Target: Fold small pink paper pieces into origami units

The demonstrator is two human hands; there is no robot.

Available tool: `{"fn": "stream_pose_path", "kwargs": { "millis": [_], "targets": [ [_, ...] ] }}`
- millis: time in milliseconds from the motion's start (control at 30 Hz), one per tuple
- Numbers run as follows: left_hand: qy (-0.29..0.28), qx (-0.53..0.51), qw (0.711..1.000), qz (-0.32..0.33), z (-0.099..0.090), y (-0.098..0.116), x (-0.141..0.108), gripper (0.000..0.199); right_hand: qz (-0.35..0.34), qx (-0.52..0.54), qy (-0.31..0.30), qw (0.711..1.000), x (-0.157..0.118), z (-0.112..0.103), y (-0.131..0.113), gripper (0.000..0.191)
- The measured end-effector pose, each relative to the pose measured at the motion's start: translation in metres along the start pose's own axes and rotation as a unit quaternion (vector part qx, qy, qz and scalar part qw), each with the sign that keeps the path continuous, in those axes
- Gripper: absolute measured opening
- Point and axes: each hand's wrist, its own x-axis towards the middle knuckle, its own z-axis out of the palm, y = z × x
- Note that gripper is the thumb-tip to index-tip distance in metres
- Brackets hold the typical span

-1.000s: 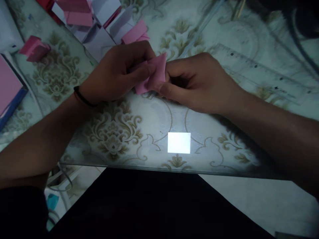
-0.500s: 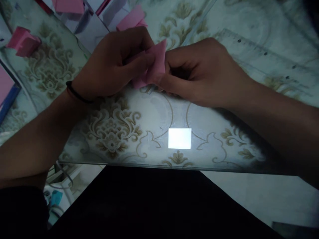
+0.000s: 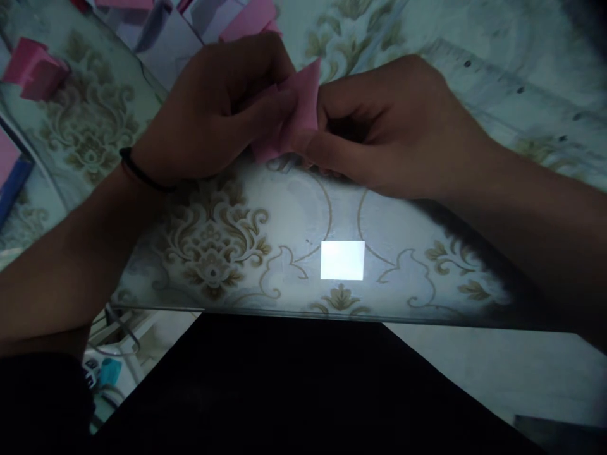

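A small folded piece of pink paper (image 3: pixel 307 95) is held between my two hands above the patterned tabletop (image 3: pixel 294 215). My left hand (image 3: pixel 222 107) pinches its left part, the thumb lying across the front. From the other side, my right hand (image 3: pixel 389 126) grips the lower right edge between thumb and curled fingers. One corner of the paper points up between the hands. The fingers behind the paper are mostly hidden.
Several folded white and pink papers (image 3: pixel 171 47) lie at the upper left, with a pink folded piece (image 3: pixel 35 69) apart from them. A clear ruler (image 3: pixel 516 95) rests at upper right. A blue-edged item (image 3: pixel 14 183) and a cable (image 3: pixel 40 161) sit at the left edge.
The view has shifted slightly, so things on the table's far side sit a little higher in the picture. Both hands keep nearly the same hold on the pink paper.
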Motion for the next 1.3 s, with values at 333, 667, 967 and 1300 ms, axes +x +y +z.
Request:
{"fn": "stream_pose_path", "kwargs": {
  "millis": [333, 667, 967, 1300],
  "targets": [
    [0.006, 0.021, 1.0, 0.007, 0.0, -0.001, 0.001, 0.025, 0.0, 0.005, 0.001, 1.0, 0.0, 0.002, -0.004, 0.053],
    [0.001, 0.041, 0.999, 0.013, 0.0, -0.003, 0.001, 0.036, 0.02, -0.012, 0.001, 1.0, -0.001, 0.001, -0.004, 0.051],
    [0.014, 0.086, 0.995, 0.039, 0.001, -0.002, 0.0, 0.042, 0.039, -0.029, 0.004, 0.999, -0.004, 0.001, -0.006, 0.045],
    [0.004, 0.089, 0.996, 0.016, -0.001, 0.0, 0.0, 0.047, 0.05, -0.013, -0.003, 0.999, -0.002, 0.003, -0.012, 0.043]
  ]
}}
